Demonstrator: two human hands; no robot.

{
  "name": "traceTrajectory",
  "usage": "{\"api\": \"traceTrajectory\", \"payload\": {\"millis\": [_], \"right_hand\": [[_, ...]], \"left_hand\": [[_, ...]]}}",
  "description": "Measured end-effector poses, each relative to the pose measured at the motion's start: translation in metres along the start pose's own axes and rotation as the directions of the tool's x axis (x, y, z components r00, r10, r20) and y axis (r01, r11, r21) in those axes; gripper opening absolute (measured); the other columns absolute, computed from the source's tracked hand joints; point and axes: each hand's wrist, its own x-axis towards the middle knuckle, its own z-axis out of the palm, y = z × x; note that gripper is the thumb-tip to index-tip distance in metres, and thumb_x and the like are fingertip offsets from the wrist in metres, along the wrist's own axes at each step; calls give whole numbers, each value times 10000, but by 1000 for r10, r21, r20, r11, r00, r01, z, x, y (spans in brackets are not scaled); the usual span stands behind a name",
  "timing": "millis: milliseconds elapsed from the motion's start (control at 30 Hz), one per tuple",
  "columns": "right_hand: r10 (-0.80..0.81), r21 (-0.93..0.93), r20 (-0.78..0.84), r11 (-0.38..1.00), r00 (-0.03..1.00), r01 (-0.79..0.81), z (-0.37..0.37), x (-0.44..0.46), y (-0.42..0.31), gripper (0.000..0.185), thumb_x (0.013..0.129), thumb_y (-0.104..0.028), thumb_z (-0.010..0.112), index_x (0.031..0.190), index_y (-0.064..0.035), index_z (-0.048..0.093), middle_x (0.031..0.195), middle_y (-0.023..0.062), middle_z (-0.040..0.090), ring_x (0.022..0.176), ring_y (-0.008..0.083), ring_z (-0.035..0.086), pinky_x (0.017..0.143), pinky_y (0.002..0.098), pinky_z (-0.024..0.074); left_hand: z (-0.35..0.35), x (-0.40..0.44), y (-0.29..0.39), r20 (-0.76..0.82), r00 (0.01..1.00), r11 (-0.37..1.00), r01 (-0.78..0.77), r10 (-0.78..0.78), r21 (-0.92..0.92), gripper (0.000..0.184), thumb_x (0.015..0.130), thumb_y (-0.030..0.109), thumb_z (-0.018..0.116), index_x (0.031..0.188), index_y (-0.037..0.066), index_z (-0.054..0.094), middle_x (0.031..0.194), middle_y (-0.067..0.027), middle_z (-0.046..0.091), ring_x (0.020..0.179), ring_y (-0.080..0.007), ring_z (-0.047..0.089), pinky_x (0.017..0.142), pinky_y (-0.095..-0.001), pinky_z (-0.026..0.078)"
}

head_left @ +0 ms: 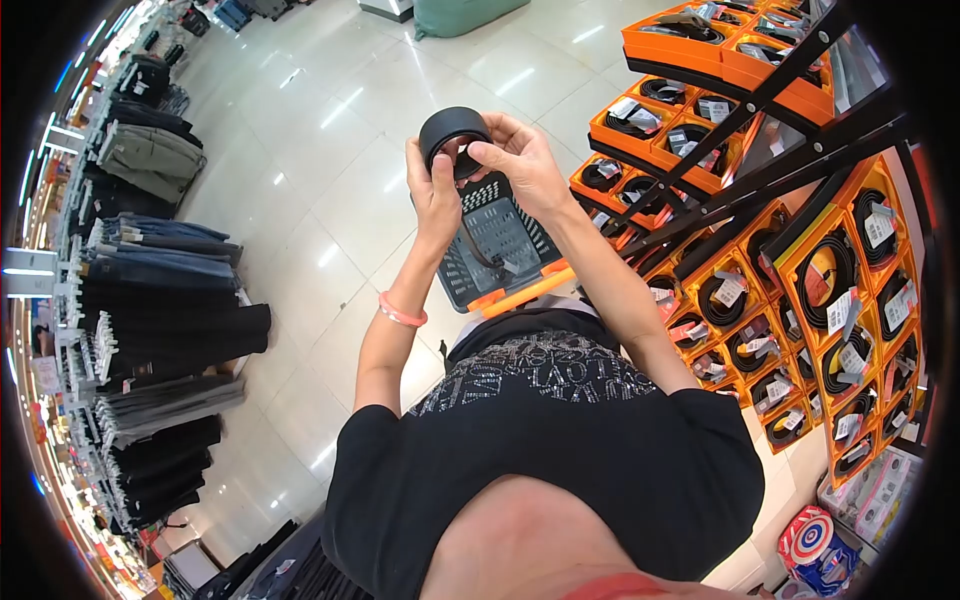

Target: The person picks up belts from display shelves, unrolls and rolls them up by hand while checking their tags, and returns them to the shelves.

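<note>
Above the shopping basket, my left hand [436,195] and my right hand [522,165] hold a coiled black belt [452,125] between them. The left fingers and thumb grip its near left side, while the right fingers wrap round its right side with the thumb at the coil's opening. Below my hands is the dark grey shopping basket [462,292] with an orange handle [530,290]. Inside it lies a thin dark strap [472,243] with what looks like a pale tag at its end; the far part of the basket is hidden behind my hands.
To my right, a black-framed rack [735,120] bears orange trays [640,140] of coiled, tagged belts, close to my right arm. Trousers [175,320] hang in a row along the left. A green sack-like object [465,15] stands far ahead on the shiny tiled floor [330,190].
</note>
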Motion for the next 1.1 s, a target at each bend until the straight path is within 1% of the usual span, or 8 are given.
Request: {"api": "traceTrajectory", "payload": {"millis": [200, 300, 400, 567, 800, 900, 967, 1100], "right_hand": [[230, -512, 132, 849, 964, -132, -30, 5, -33, 359, 776, -171, 716, 1059, 9, 588, 842, 102, 652, 723, 134, 619, 582, 256, 487], [-83, -844, 432, 313, 898, 435, -30, 7, -49, 402, 668, -147, 698, 1047, -45, 611, 708, 86, 585, 548, 127, 538, 519, 281, 431], [-110, -887, 329, 304, 938, 347, -28, 1, -49, 416, 659, -148, 705, 1047, -34, 608, 712, 100, 587, 555, 125, 550, 524, 277, 434], [-56, -256, -42, 966, 998, 43, -15, 1, -13, 269, 793, -74, 687, 1012, 42, 580, 861, 58, 650, 671, 51, 582, 519, 168, 461], [123, 239, -79, 966, 989, -101, 11, 3, 16, 224, 805, -90, 689, 971, 2, 569, 859, 62, 644, 673, 90, 616, 486, 187, 474], [94, -148, -86, 983, 992, -106, -6, 8, 16, 240, 794, -84, 680, 988, -13, 558, 861, 94, 638, 663, 122, 622, 483, 229, 485], [-316, -847, 187, 427, 930, 316, -21, 13, 11, 275, 728, -49, 645, 984, -28, 546, 859, 143, 627, 677, 234, 634, 560, 318, 510], [-189, -925, 380, -47, 906, 378, -17, 10, -1, 199, 693, -17, 582, 883, -42, 527, 816, 131, 613, 753, 323, 627, 632, 414, 492]], "left_hand": [[-12, 16, 21, 361, 931, 835, -157, -53, 527, 360, 904, 313, 577, 1005, -6, 442, 846, -192, 601, 744, -322, 617, 646, -363, 477], [-5, 17, 31, 436, 884, 785, -147, -169, 602, 353, 870, 257, 623, 1020, -7, 444, 846, -244, 596, 785, -396, 608, 656, -395, 470], [-3, 16, 26, 440, 881, 800, -133, -175, 585, 363, 855, 235, 647, 1045, -6, 453, 849, -212, 611, 773, -342, 625, 660, -372, 481], [2, 2, 17, 145, 989, 985, -13, -13, 172, 366, 838, 131, 640, 1122, 0, 450, 961, -65, 560, 885, -127, 536, 780, -262, 452], [4, 2, 5, -147, 984, 992, -90, 102, 90, 344, 932, 319, 523, 1062, 2, 490, 959, -41, 538, 842, -128, 521, 746, -282, 453], [-13, 15, 10, 168, 981, 867, -168, 99, 469, 396, 866, 310, 621, 1036, -13, 469, 850, -190, 594, 764, -278, 611, 670, -349, 478], [-17, 19, 25, 290, 956, 772, -157, -37, 616, 393, 860, 311, 627, 1024, -10, 469, 839, -204, 598, 758, -319, 613, 652, -372, 477], [-14, 17, 28, 391, 892, 624, -176, -225, 761, 398, 832, 309, 660, 997, -1, 472, 836, -223, 608, 763, -380, 606, 619, -412, 474]]}}
